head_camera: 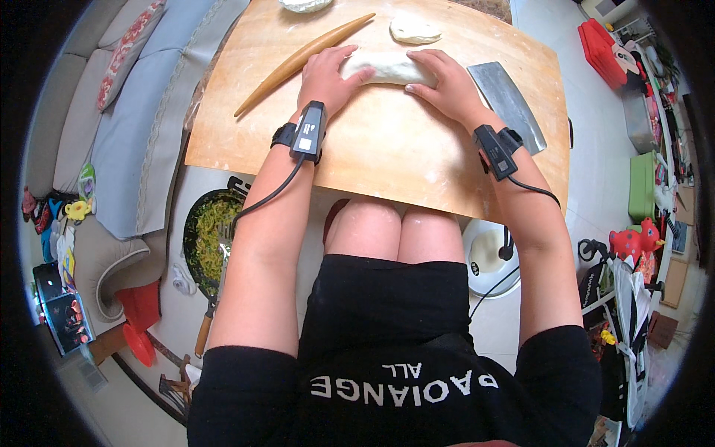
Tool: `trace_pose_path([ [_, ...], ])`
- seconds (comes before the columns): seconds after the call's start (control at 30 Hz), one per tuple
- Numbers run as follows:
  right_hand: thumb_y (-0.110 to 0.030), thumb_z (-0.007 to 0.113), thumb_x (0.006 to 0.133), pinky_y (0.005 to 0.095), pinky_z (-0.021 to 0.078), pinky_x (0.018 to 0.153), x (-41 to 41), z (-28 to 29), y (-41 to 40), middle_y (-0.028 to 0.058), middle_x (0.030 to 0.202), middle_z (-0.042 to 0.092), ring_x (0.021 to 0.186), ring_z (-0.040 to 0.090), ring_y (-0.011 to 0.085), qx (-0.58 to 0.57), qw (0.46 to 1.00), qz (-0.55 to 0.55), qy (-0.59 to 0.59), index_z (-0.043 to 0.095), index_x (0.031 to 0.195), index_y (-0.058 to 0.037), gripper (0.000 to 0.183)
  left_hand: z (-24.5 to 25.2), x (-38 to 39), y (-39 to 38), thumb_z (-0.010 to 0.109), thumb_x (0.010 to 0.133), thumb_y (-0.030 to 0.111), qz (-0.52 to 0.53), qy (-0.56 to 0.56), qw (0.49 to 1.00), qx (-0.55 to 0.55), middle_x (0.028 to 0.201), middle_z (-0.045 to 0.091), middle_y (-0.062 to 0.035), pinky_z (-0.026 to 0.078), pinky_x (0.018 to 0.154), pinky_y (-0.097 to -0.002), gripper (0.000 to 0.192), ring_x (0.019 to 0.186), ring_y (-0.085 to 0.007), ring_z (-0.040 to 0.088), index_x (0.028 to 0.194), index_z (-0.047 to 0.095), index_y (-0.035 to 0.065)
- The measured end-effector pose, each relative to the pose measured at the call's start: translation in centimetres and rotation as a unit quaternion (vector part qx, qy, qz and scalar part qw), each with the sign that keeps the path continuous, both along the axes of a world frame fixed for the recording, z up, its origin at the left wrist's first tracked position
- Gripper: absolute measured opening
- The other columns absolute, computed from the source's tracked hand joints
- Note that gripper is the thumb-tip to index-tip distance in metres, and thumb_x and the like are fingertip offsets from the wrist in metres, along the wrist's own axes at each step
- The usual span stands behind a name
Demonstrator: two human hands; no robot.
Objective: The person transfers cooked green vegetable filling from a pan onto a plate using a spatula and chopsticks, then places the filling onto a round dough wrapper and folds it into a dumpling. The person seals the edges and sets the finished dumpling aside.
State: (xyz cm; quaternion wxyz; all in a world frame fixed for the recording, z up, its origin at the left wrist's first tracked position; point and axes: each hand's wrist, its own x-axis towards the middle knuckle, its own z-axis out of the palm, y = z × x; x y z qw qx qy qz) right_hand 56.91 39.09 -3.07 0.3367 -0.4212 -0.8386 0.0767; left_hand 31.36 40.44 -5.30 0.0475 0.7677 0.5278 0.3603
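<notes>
A thick log of white dough (388,68) lies crosswise on a wooden board (385,139). My left hand (329,75) grips its left end, thumb on the near side. At the right end, my right hand (444,81) has its fingers over the far side and its thumb at the near side. A tapered wooden rolling pin (304,60) lies slantwise just left of my left hand. Right of my right hand a broad metal blade (508,103), like a cleaver's, rests flat. Beyond the log sits a smaller dough piece (414,31).
A bowl (305,4) stands at the board's far edge, partly out of view. Below the board's left side is a pan (209,240) of chopped greenish-yellow food with a metal utensil. A round white appliance (491,262) stands on the floor right of my knees. A sofa (134,123) flanks the left.
</notes>
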Motion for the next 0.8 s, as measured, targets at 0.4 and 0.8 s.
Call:
trace_pose_path([
  [0.4,-0.035,0.073,0.086,0.0391,0.0491,0.096,1.1,-1.3,1.2,0.0150,0.122,0.065,0.111,0.061,0.0328,-0.034,0.990,-0.131,0.026,0.063,0.127,-0.0094,0.049,0.8,0.3,0.3,0.074,0.081,0.052,0.023,0.030,0.997,-0.065,0.127,0.064,-0.0082,0.038,0.107,-0.0410,0.066,0.122,-0.0275,0.052,0.134,0.059,0.0160],
  [0.8,-0.024,0.065,0.094,0.0350,0.0528,0.092,3.6,-0.6,0.2,0.0127,0.122,0.066,0.109,0.064,0.0254,-0.090,0.982,-0.114,0.119,0.062,0.129,-0.0087,0.039,0.4,0.4,0.8,0.073,0.083,0.050,0.031,0.011,0.999,-0.039,0.117,0.068,-0.0097,0.043,0.101,-0.0406,0.059,0.114,-0.0297,0.056,0.128,0.064,0.0140],
])
